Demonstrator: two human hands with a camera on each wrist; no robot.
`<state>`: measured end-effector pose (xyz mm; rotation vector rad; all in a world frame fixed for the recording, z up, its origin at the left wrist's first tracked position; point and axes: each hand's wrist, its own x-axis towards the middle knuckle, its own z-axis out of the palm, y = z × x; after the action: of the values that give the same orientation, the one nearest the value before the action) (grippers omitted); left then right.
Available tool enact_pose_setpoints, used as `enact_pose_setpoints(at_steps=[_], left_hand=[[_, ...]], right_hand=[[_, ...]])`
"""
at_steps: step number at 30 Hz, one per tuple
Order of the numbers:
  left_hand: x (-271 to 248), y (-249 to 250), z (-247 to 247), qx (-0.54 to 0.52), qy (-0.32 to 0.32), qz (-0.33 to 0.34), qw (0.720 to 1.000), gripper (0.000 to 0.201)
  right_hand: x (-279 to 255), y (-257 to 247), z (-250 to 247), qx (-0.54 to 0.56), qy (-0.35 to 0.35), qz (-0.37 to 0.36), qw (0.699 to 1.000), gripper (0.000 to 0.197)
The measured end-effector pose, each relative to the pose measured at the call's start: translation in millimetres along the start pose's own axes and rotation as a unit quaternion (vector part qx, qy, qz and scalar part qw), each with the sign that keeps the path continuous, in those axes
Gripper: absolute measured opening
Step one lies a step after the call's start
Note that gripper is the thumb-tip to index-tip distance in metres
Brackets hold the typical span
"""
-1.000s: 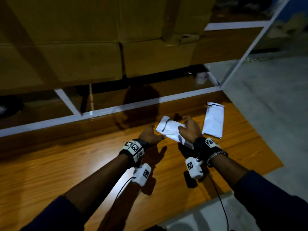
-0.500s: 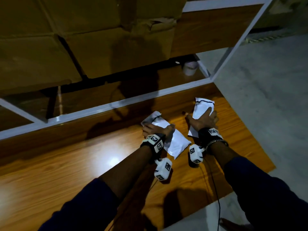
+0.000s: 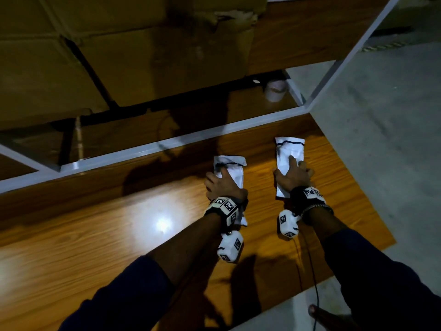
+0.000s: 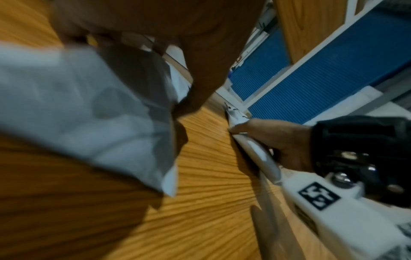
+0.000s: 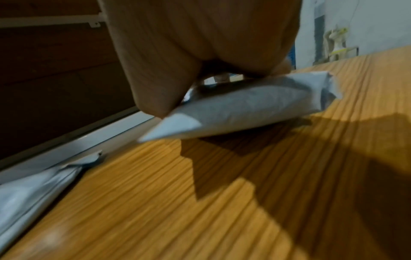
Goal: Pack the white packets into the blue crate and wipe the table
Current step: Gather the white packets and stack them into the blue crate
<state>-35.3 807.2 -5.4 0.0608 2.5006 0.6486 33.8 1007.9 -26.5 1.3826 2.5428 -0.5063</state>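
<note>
Now, wooden table, far right part: left packet and right packet side by side, apart, near ends lifted. Your left hand clasps the left one, your right hand the right one, fingers spread on top.

white packet in right hand

1. The left packet and the right packet sit side by side, apart, at the right end of the bench.
2. The left hand grips the left packet from above, and the right hand grips the right packet.
3. A rail runs behind the bench.
4. Behind the rail, boxes stand on a shelf.
5. The floor lies to the right of the bench.
</note>
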Motion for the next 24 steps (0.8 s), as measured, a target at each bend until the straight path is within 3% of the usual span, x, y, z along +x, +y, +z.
enact_pose_setpoints(at_steps=[4,7,10,14,18,22,24], left_hand=[[4.0,-14.1,-16.1,-0.003,-0.004,0.017,1.0,0.097],[-2.5,-30.5,-31.8,-0.045,-0.001,0.059,0.997,0.096],[-15.3,-48.3,-55.1,-0.115,0.017,0.119,0.986,0.097],[-30.5,-79.6,-97.5,-0.218,0.001,0.144,0.965,0.087],[-56.9,-113.1,-143.6,-0.365,-0.04,0.127,0.921,0.078],[-90.4,-141.1,-181.3,-0.451,-0.064,0.15,0.877,0.069],[-107.7,-156.9,-194.4,-0.482,-0.069,0.151,0.86,0.061]], right_hand=[[-8.8,2.1,-6.8,0.022,-0.007,-0.043,0.999,0.066],[-25.7,1.5,-9.2,0.056,-0.002,-0.048,0.997,0.066],[-54.8,-4.1,-6.5,0.179,0.024,-0.037,0.983,0.066],[-103.6,-32.1,-11.9,0.352,0.018,-0.034,0.935,0.051],[-163.5,-67.0,-22.7,0.454,-0.067,-0.042,0.887,0.047],[-226.7,-108.7,-28.9,0.551,-0.14,-0.052,0.821,0.035],[-257.6,-130.7,-27.6,0.562,-0.182,-0.065,0.805,0.033]])
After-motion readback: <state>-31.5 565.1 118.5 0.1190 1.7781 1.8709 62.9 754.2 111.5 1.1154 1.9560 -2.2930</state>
